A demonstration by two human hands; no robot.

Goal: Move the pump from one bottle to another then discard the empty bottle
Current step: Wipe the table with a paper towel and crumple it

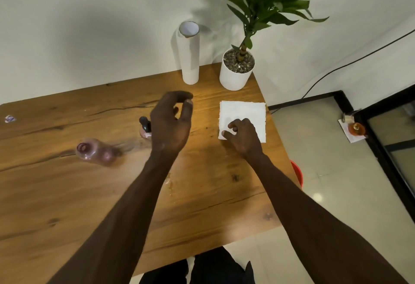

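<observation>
Head view showed me the left hand [171,124] raised, fingers loosely curled, holding nothing, beside the pump bottle [145,129]. Right hand [243,136] pinched the napkin [242,111]. Capless bottle [95,152] lay blurred on the wooden table [202,194]; plant [238,70] against the wall.

A plain indoor room, likely a home or small office. A wooden tabletop [202,194] stands in a corner of white walls [89,25]. A potted plant [238,68] and a white tube [190,54] stand at its back edge. Pale floor tiles [325,160], a dark-framed glass door [390,140] and a black cable [336,68] lie to the right.
</observation>
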